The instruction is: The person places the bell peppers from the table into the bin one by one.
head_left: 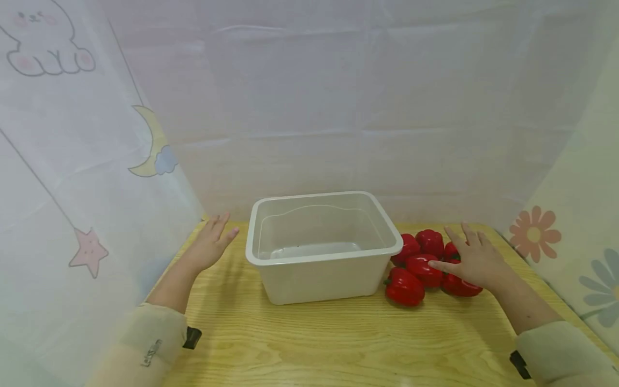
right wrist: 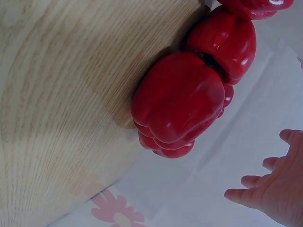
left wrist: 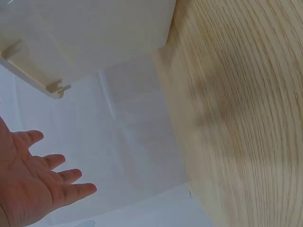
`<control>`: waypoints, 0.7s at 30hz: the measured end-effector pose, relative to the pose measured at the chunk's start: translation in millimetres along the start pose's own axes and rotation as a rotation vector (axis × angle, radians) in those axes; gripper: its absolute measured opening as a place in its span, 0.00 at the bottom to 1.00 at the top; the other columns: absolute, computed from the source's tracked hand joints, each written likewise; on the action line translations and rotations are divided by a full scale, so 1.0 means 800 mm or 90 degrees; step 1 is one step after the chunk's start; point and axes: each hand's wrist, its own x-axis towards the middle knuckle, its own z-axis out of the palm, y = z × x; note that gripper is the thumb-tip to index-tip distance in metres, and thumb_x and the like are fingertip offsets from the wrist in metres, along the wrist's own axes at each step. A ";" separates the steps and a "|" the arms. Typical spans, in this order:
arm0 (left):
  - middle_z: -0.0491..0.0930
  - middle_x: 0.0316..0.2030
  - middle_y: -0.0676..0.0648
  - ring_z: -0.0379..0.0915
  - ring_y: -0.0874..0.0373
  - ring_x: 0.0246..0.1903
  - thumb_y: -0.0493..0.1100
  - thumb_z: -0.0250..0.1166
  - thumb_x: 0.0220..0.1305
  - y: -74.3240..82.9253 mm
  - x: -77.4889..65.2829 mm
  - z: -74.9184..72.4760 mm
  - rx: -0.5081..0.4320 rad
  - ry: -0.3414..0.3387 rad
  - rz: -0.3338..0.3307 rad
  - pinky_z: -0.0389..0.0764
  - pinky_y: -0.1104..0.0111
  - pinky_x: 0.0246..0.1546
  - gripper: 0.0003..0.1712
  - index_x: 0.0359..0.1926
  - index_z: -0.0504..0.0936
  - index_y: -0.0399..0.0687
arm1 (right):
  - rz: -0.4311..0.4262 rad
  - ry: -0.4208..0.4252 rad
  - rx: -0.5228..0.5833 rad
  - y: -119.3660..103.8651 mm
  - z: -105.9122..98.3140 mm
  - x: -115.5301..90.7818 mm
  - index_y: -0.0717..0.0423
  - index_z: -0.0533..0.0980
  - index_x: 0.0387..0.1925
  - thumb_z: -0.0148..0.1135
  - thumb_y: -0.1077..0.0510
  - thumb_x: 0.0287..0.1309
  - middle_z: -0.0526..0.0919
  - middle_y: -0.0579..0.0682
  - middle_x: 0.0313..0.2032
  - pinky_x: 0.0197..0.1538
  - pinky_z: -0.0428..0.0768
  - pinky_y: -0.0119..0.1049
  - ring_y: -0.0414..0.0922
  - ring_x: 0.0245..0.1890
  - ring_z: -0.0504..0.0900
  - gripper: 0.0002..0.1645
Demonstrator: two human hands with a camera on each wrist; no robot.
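A white plastic bin stands upright on the wooden table, with nothing seen inside it. To its right lies a cluster of several glossy red bell peppers, some touching each other. My right hand hovers over the right part of this cluster, fingers spread and holding nothing; it hides parts of the peppers. In the right wrist view the hand is apart from the bell peppers. Left of the bin, my left hand is raised with straight fingers, and the left wrist view shows its bare palm facing the bin.
The wooden table reaches forward to a pale cloth backdrop. Printed cloth walls flank it, with a moon and a star on the left and a flower on the right.
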 end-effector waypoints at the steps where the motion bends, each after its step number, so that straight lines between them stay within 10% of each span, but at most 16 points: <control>1: 0.31 0.69 0.34 0.28 0.34 0.66 0.68 0.36 0.65 0.001 0.001 0.000 -0.013 0.001 0.001 0.40 0.35 0.58 0.44 0.72 0.37 0.50 | 0.001 0.001 -0.002 0.000 0.000 0.000 0.57 0.40 0.70 0.48 0.21 0.44 0.36 0.74 0.65 0.53 0.46 0.73 0.78 0.57 0.43 0.65; 21: 0.39 0.70 0.41 0.35 0.40 0.67 0.75 0.32 0.60 0.023 0.013 0.004 -0.249 -0.032 -0.058 0.48 0.43 0.62 0.50 0.71 0.40 0.47 | -0.005 0.001 -0.006 -0.001 -0.002 0.001 0.58 0.41 0.70 0.49 0.20 0.43 0.36 0.73 0.66 0.52 0.50 0.73 0.77 0.57 0.45 0.66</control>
